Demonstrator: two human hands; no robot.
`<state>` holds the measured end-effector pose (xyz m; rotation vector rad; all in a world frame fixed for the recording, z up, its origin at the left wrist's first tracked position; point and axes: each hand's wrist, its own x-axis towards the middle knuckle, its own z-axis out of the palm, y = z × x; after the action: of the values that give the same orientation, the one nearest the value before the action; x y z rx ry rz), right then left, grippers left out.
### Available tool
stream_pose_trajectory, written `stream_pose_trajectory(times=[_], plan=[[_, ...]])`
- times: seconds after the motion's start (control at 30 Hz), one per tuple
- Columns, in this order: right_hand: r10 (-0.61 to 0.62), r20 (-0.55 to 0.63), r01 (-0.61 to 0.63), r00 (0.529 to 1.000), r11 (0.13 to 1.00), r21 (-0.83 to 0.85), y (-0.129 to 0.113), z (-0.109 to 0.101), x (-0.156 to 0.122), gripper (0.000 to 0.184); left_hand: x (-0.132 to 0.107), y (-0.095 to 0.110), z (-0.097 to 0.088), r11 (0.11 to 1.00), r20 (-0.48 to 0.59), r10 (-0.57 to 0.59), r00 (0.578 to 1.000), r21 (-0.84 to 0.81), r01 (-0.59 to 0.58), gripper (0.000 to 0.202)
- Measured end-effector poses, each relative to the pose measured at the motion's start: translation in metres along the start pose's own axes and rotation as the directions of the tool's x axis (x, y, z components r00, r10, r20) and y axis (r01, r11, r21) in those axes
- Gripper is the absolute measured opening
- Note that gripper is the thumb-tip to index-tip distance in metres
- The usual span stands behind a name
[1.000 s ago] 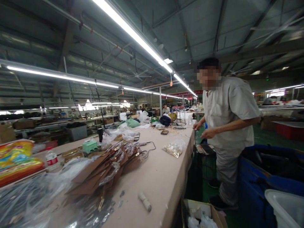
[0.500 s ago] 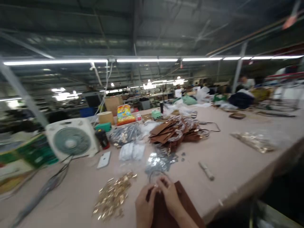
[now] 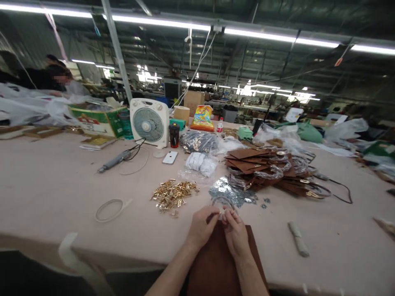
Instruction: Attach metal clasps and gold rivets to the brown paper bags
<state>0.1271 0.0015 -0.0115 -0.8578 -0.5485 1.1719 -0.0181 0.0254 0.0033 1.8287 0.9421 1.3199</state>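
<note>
A brown leather piece (image 3: 216, 267) lies at the near edge of the pink table (image 3: 55, 185), under both my hands. My left hand (image 3: 202, 226) and my right hand (image 3: 236, 232) meet at its far end, fingers pinched together on a small metal fitting (image 3: 221, 213) with a clear plastic loop beside it. Just beyond lie a heap of gold metal fittings (image 3: 174, 194) and a patch of silver ones (image 3: 230, 191). A stack of brown leather pieces (image 3: 271, 166) in plastic sits further right.
A white fan (image 3: 149, 122), a phone (image 3: 170, 157), a dark cup (image 3: 174, 135), a corded tool (image 3: 112, 162), bags of hardware (image 3: 197, 142) and a snack bag (image 3: 203, 118) stand behind. A tape ring (image 3: 108, 209) lies left, a paper roll (image 3: 298, 238) right. A person (image 3: 60, 80) sits far left.
The view has swung left and down, from a standing co-worker to my own hands. They stay pinched at the end of the brown leather piece.
</note>
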Motion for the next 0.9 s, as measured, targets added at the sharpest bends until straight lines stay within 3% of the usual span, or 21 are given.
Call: stream_pose_trajectory(times=[0.37,0.9], plan=[[0.02,0.022,-0.018,1.0,0.997,-0.071,0.0,0.004,-0.002,0.037,0.002,0.003,0.0,0.998,-0.008,0.05,0.999,-0.025,-0.05,0.02],[-0.1,0.079,0.118,0.992,0.956,-0.268,-0.005,0.017,-0.012,0.033,0.001,0.007,-0.008,0.999,0.004,0.015,1.0,0.052,-0.015,0.026]])
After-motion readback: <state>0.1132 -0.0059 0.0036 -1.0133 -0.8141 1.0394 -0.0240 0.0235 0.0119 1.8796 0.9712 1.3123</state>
